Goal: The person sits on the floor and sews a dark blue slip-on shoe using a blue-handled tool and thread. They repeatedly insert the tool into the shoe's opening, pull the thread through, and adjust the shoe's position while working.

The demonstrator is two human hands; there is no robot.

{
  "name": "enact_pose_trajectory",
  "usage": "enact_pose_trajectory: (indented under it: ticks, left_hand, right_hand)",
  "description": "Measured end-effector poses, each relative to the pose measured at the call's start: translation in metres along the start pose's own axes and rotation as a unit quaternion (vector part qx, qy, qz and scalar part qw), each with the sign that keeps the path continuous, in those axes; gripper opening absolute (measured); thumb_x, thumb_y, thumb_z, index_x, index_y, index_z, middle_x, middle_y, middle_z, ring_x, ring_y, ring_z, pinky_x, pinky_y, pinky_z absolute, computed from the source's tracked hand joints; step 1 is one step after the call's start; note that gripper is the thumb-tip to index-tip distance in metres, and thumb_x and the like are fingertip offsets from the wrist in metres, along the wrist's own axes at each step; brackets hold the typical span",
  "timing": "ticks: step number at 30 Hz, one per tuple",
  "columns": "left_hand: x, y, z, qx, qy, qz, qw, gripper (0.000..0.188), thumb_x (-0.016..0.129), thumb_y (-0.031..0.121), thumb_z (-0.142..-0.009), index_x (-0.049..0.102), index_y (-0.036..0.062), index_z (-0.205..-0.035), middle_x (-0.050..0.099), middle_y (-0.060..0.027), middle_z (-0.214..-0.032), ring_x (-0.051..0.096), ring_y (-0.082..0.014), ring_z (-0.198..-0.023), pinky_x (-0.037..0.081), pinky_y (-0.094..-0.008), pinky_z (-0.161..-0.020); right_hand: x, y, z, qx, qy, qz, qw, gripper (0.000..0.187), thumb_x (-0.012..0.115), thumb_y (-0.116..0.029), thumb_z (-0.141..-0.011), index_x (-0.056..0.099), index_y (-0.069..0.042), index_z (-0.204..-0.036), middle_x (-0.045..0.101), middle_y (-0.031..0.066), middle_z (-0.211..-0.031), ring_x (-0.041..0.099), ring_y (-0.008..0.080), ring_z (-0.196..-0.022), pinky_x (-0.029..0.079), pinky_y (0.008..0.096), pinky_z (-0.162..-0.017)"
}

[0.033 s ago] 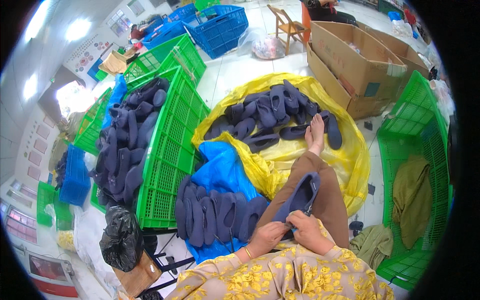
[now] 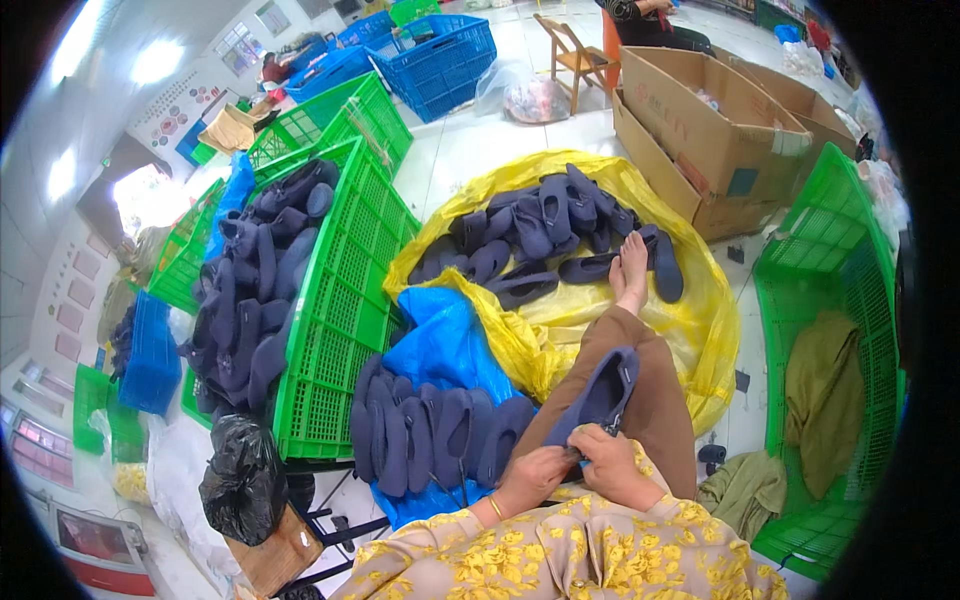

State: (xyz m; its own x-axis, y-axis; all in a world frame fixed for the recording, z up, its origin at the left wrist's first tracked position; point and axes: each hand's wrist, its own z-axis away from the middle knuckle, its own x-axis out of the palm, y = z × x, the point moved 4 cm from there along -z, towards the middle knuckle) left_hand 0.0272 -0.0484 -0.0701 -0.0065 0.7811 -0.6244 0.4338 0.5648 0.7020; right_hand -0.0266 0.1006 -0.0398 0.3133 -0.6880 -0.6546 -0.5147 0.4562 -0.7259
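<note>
On lap, head view: navy slipper (image 2: 600, 392) resting along thigh, heel end pinched between left hand (image 2: 530, 478) and right hand (image 2: 612, 466) fingers. Grip small, so slipper could slide off knee onto yellow sheet (image 2: 700, 300), mixing with unsorted pile (image 2: 545, 235).

Navy blue slipper (image 2: 603, 390), yellow plastic sheet (image 2: 700, 310), blue plastic sheet (image 2: 440, 345), green crates (image 2: 345, 320), yellow-flowered sleeves (image 2: 560, 560)

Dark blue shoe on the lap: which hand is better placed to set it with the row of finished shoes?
Left, probably. The left hand grips the shoe at its heel, beside the shoe row; the right hand lies farther away.
</note>
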Motion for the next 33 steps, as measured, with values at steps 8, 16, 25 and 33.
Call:
enact_pose_trajectory:
  ticks: [8, 16, 25, 33]
  left_hand:
    - [-0.013, 0.012, -0.015, -0.031, -0.075, 0.065, 0.995, 0.018, 0.07, 0.009, -0.086, 0.068, 0.0044, -0.103, 0.068, -0.0126, -0.1, 0.067, -0.0305, -0.089, 0.054, -0.0361, -0.077]
    - [-0.025, -0.003, -0.071, 0.031, -0.159, 0.002, 0.987, 0.04, 0.057, -0.007, -0.081, 0.061, 0.0038, -0.119, 0.061, -0.011, -0.127, 0.06, -0.0332, -0.108, 0.05, -0.0409, -0.089]
    - [-0.022, -0.005, -0.112, 0.152, -0.295, -0.244, 0.911, 0.011, 0.065, 0.018, -0.078, 0.059, 0.0101, -0.082, 0.058, -0.0072, -0.081, 0.055, -0.0271, -0.088, 0.043, -0.0395, -0.077]
    - [0.049, 0.003, -0.107, -0.208, -0.136, 0.082, 0.965, 0.019, 0.071, 0.01, -0.082, 0.062, -0.0003, -0.095, 0.065, -0.0115, -0.077, 0.063, -0.0195, -0.068, 0.051, -0.0331, -0.064]
  right_hand:
    - [-0.002, -0.008, -0.012, 0.124, 0.077, -0.373, 0.916, 0.012, 0.051, 0.002, -0.094, 0.055, -0.006, -0.103, 0.06, 0.0032, -0.081, 0.056, 0.0114, -0.073, 0.046, 0.0272, -0.066]
    - [0.004, 0.002, 0.005, 0.145, 0.05, -0.364, 0.919, 0.006, 0.055, -0.004, -0.097, 0.057, -0.006, -0.102, 0.055, -0.0009, -0.081, 0.051, 0.0061, -0.072, 0.044, 0.0238, -0.064]
    - [-0.03, 0.006, -0.005, 0.141, 0.13, -0.391, 0.9, 0.008, 0.059, -0.003, -0.094, 0.06, -0.006, -0.101, 0.056, -0.0033, -0.082, 0.047, 0.005, -0.069, 0.042, 0.023, -0.062]
    - [-0.062, 0.04, 0.018, 0.279, 0.259, -0.395, 0.836, 0.002, 0.055, -0.006, -0.096, 0.056, -0.004, -0.096, 0.049, -0.0037, -0.075, 0.046, 0.0054, -0.066, 0.039, 0.022, -0.06]
